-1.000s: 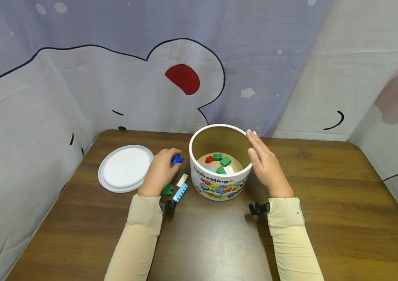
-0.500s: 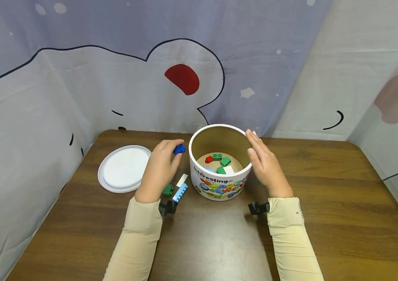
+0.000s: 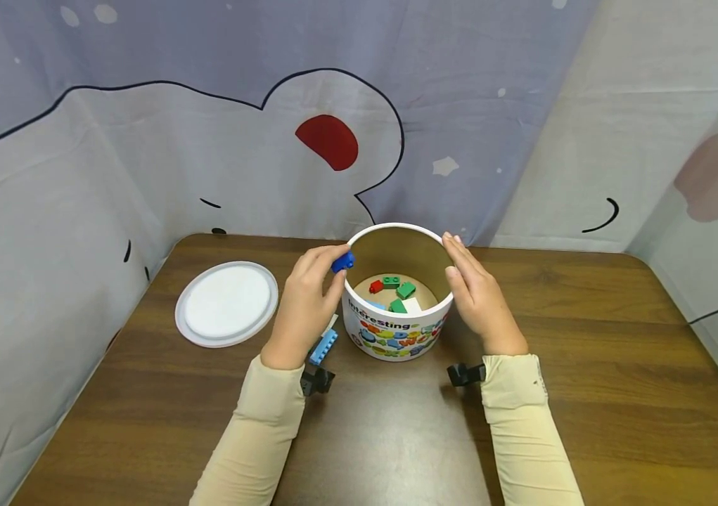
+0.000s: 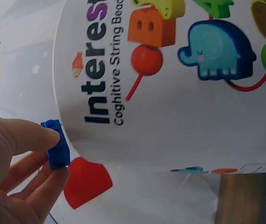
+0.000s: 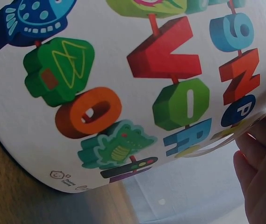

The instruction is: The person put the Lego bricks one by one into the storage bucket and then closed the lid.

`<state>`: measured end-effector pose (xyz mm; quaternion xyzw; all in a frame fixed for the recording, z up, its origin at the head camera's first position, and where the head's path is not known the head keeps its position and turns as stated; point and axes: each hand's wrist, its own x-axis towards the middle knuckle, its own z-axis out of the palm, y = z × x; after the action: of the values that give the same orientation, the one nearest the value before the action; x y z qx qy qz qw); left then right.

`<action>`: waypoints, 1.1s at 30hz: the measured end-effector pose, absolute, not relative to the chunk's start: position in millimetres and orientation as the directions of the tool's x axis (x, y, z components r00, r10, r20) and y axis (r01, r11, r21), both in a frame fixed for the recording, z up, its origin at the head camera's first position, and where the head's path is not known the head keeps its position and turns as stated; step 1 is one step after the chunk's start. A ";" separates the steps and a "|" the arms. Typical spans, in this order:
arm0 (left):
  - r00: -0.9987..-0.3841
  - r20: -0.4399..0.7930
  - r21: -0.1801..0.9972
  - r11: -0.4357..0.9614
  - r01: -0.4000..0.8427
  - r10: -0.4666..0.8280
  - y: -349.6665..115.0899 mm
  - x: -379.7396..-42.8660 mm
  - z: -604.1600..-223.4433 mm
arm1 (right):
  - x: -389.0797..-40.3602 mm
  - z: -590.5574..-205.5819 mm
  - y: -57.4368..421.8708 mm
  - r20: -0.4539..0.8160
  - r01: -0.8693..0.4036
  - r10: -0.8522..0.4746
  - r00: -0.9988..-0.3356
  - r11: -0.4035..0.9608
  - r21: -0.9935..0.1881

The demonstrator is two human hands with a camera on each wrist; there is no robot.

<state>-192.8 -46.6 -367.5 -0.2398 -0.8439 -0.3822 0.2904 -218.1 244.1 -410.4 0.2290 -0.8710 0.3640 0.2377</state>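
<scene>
Between thumb and fingers, my left hand (image 3: pixel 304 302) pinches a blue toy brick (image 3: pixel 342 262) at the left rim of a round white tub (image 3: pixel 396 337). The left wrist view shows the blue brick (image 4: pixel 58 144) held in front of the printed wall. My right hand (image 3: pixel 482 299) rests with fairly straight fingers against the tub's right rim. Inside the tub lie a red brick (image 3: pixel 375 287), several green bricks (image 3: pixel 406 289), a white brick (image 3: pixel 412 306) and a light blue piece. Beside the left wrist, a light blue brick (image 3: pixel 323 346) lies on the table, and a white piece is partly hidden.
A round white lid (image 3: pixel 227 303) lies on the wooden table (image 3: pixel 618 365) left of the tub. A printed cloth (image 3: pixel 207 154) hangs behind the table's back edge. Both wrists carry small black mounts (image 3: pixel 465 374).
My left hand has lifted the blue brick off the table side and carried it right to the tub's rim. Its forearm now covers the green brick on the table. The right hand stays put.
</scene>
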 end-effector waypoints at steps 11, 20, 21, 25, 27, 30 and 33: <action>-0.703 0.666 0.508 0.537 0.673 0.250 -38.1 -193.9 -373.4 | -217.5 -409.2 242.9 0.577 -0.568 -0.221 -0.786 0.628 -0.532; -0.712 0.656 0.498 0.564 0.658 0.251 -41.6 -194.4 -372.5 | -216.6 -407.9 242.3 0.574 -0.563 -0.216 -0.790 0.626 -0.539; -0.715 0.653 0.499 0.568 0.654 0.250 -42.9 -194.5 -371.9 | -217.0 -408.4 242.4 0.576 -0.564 -0.215 -0.789 0.626 -0.539; -0.736 0.635 0.518 0.576 0.632 0.237 -51.0 -195.0 -369.0 | -218.3 -409.4 242.4 0.584 -0.574 -0.220 -0.781 0.621 -0.534; -0.759 0.610 0.536 0.586 0.607 0.228 -56.2 -196.3 -368.5 | -218.7 -410.0 242.6 0.586 -0.576 -0.221 -0.779 0.620 -0.533; -0.819 0.530 0.564 0.630 0.535 0.221 -64.9 -199.7 -369.7 | -217.8 -409.1 242.4 0.584 -0.574 -0.218 -0.782 0.618 -0.537; -0.884 0.408 0.568 0.695 0.441 0.228 -74.5 -204.2 -373.0 | -216.7 -409.4 242.5 0.578 -0.567 -0.214 -0.787 0.619 -0.543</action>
<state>-204.2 -74.5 -373.0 -0.1843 -0.9074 -0.3445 0.1549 -216.7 242.5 -409.4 0.2247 -0.8683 0.3740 0.2362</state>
